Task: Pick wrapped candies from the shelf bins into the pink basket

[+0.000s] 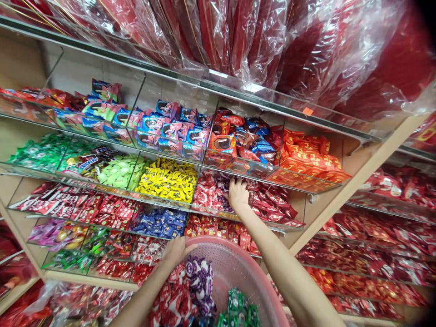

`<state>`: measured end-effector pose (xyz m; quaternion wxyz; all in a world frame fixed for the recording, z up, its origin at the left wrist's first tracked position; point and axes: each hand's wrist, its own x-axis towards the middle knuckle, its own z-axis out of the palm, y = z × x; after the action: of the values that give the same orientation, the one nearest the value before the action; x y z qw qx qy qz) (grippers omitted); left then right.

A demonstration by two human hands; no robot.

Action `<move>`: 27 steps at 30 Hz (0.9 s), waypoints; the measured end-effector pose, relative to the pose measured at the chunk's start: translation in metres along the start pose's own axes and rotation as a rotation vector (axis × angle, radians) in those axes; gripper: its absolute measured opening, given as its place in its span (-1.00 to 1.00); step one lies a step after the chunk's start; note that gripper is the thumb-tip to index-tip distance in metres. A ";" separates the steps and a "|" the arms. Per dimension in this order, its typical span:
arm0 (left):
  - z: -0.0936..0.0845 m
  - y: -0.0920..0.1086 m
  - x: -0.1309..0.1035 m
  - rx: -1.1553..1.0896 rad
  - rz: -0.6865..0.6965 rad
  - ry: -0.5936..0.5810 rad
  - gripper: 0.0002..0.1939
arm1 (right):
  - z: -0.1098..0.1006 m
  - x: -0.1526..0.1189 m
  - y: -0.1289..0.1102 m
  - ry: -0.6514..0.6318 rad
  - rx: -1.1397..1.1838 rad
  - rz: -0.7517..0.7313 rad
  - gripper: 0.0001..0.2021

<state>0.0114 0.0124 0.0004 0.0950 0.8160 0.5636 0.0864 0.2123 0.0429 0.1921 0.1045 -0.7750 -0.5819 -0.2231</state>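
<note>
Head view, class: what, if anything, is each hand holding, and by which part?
The left hand holds the pink basket by its rim. The right hand is among the shelf candies; whether its fingers grip any cannot be told.

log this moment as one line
left hand: gripping pink basket rim | right hand: at shelf candies | in basket: red candies, purple candies, green candies

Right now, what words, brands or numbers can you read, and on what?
"SNICKERS": dark wrapper.
"丁" and "旺": orange packets.
Too small or blurred to read: any lettering elsewhere, including yellow sweets, blue-and-pink packets, and red-and-white sweets in the pink basket.
</note>
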 end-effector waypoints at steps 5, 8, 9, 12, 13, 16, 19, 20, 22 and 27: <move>-0.002 0.001 -0.001 -0.022 -0.011 -0.007 -0.34 | -0.007 0.029 0.012 -0.097 -0.010 -0.271 -0.32; -0.002 0.001 -0.002 -0.029 -0.019 -0.012 -0.33 | -0.002 0.044 0.015 -0.203 0.039 -0.385 -0.21; -0.003 0.001 -0.002 -0.030 -0.024 -0.014 -0.32 | 0.001 0.047 0.014 -0.233 0.073 -0.395 -0.21; -0.004 0.002 -0.002 -0.030 -0.032 -0.016 -0.29 | 0.008 0.053 0.011 -0.270 0.157 -0.387 -0.28; -0.005 0.003 -0.002 -0.028 -0.037 -0.019 -0.28 | 0.010 0.055 0.010 -0.266 0.167 -0.384 -0.31; -0.006 0.004 -0.003 -0.033 -0.052 -0.037 -0.29 | 0.013 0.059 0.010 -0.229 0.173 -0.396 -0.41; -0.004 0.003 -0.003 -0.037 -0.049 -0.029 -0.30 | 0.013 0.064 0.011 -0.228 0.176 -0.370 -0.44; -0.004 0.003 -0.003 -0.035 -0.045 -0.018 -0.29 | 0.013 0.065 0.010 -0.233 0.176 -0.358 -0.44; -0.002 0.002 -0.002 -0.032 -0.038 0.000 -0.28 | 0.012 0.066 0.009 -0.239 0.171 -0.343 -0.45; -0.002 0.002 -0.002 -0.040 -0.039 -0.006 -0.28 | 0.013 0.061 0.005 -0.212 0.155 -0.328 -0.46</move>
<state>0.0120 0.0099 0.0031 0.1145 0.8029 0.5775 0.0932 0.2338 0.0992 0.2101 0.0645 -0.6785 -0.7236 -0.1089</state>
